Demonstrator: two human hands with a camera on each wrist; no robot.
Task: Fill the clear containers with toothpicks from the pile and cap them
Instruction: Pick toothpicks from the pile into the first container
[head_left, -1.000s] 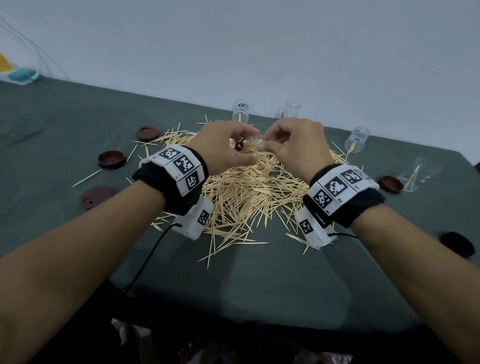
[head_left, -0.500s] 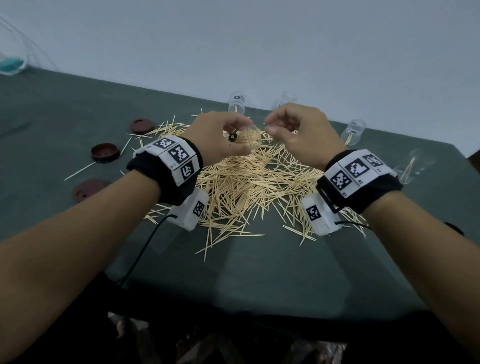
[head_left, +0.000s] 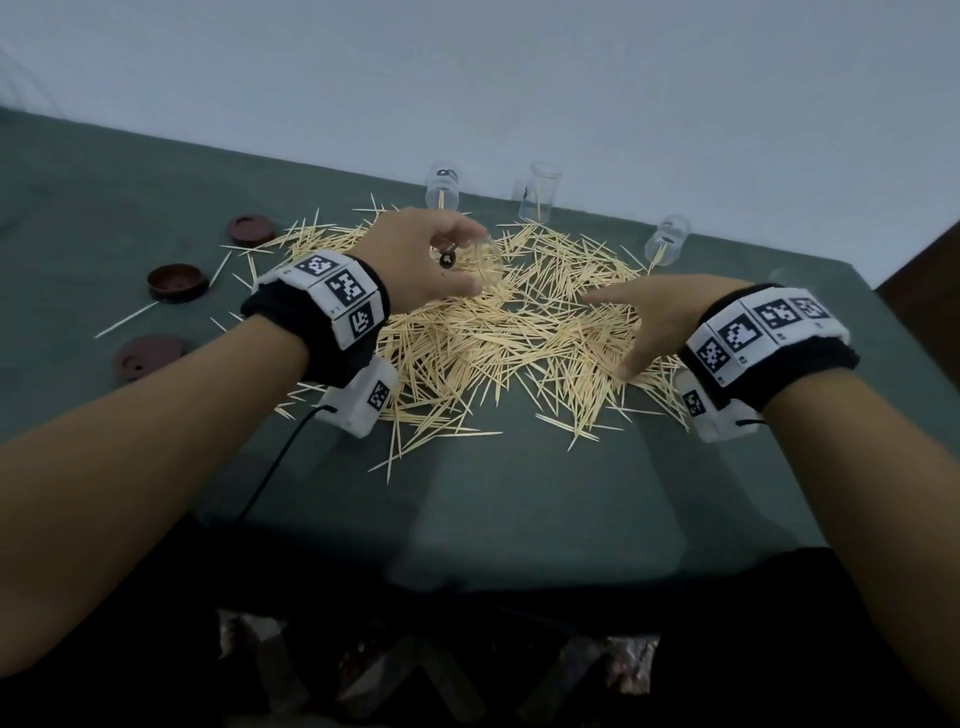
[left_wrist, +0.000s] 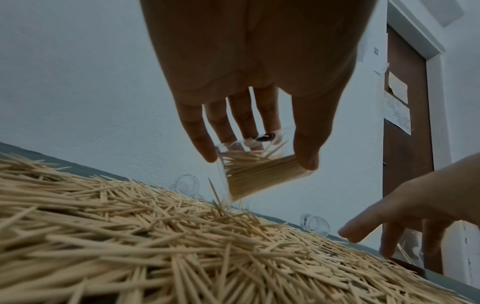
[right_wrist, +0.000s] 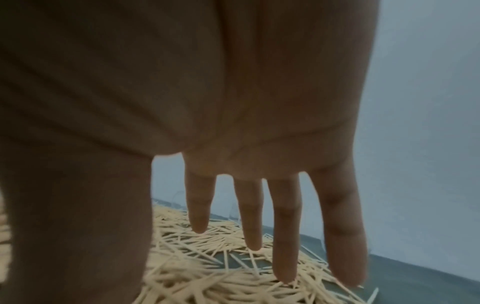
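Container (head_left: 480, 260): clear, partly filled, grasped in left hand (head_left: 415, 260) above pile (head_left: 498, 338), long axis tilted.
Right hand (head_left: 660, 322): released, fingers spread, nearer pile at 4 o'clock.
Toothpicks: directly beneath right grip on desk (head_left: 519, 509).

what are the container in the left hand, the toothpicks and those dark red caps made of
Container: clear, glossy, likely plastic; its contents and the fingers show through. Toothpicks: pale matte slivers, likely wood or bamboo. Caps: opaque dark red, smooth, moulded-looking, probably plastic.
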